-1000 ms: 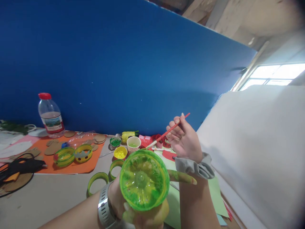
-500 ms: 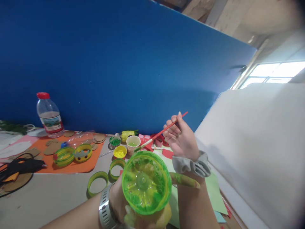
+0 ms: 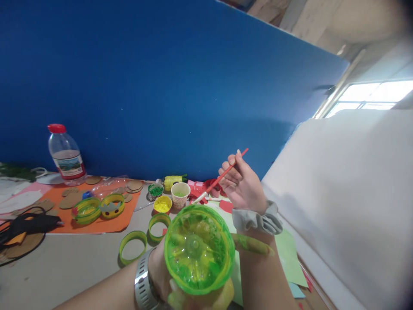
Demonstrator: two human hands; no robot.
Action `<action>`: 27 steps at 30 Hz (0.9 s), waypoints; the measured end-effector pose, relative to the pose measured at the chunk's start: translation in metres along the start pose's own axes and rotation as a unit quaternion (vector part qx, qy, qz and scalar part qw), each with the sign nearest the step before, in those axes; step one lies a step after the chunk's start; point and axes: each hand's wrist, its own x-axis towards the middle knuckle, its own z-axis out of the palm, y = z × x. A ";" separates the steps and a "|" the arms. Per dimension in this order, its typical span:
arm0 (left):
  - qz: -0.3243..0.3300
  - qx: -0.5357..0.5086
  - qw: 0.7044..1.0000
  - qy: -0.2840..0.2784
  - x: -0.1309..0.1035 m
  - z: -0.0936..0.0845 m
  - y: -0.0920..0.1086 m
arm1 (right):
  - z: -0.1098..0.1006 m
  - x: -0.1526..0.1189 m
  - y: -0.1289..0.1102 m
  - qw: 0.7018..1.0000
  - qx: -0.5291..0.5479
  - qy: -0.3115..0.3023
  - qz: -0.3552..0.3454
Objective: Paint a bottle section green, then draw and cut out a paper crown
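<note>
My left hand [image 3: 158, 263], with a watch at its wrist, is closed around a cut plastic bottle bottom [image 3: 195, 249]. Its ribbed inside faces me, coated with wet green and yellow paint. A paint-stained finger sticks out on the right of it. My right hand [image 3: 240, 181], a grey scrunchie at its wrist, pinches a red-handled paintbrush [image 3: 222, 175]. The brush slants down left to the far rim of the bottle bottom, which hides its bristles. Just beyond stand a paper cup [image 3: 180, 194] with greenish liquid, a cup of yellow paint [image 3: 162, 205] and a cup of green paint [image 3: 155, 191].
Two green rings [image 3: 132, 247] lie left of my left hand. Painted bottle pieces [image 3: 86, 211] and cardboard discs sit on an orange sheet [image 3: 124, 221]. A water bottle [image 3: 67, 157] and a black glue gun [image 3: 38, 223] are farther left. A blue panel [image 3: 161, 86] rises behind.
The brush and my right hand have shifted slightly left. The green-tipped bristles, visible above the rim before, are now behind it. My left hand keeps hold of the bottle bottom.
</note>
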 end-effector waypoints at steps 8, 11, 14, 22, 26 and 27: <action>-0.025 -0.066 0.997 -0.009 -0.003 -0.007 -0.006 | 0.003 0.000 0.000 1.000 0.019 0.006 0.019; -0.026 -0.079 0.997 0.004 -0.004 -0.014 -0.010 | 0.005 0.000 0.000 1.000 0.019 0.003 0.021; -0.039 -0.082 0.996 0.012 -0.005 -0.019 -0.011 | 0.003 -0.001 0.000 1.000 0.016 -0.003 0.018; -0.039 -0.050 0.998 -0.018 -0.001 -0.018 -0.013 | 0.002 -0.001 -0.001 1.000 0.011 -0.004 0.007; -0.038 -0.033 0.998 -0.033 0.001 -0.013 -0.012 | 0.004 -0.002 -0.002 1.000 0.014 0.000 0.003; -0.031 -0.029 0.999 -0.027 0.002 -0.012 -0.012 | 0.004 -0.002 -0.002 1.000 0.013 0.001 0.002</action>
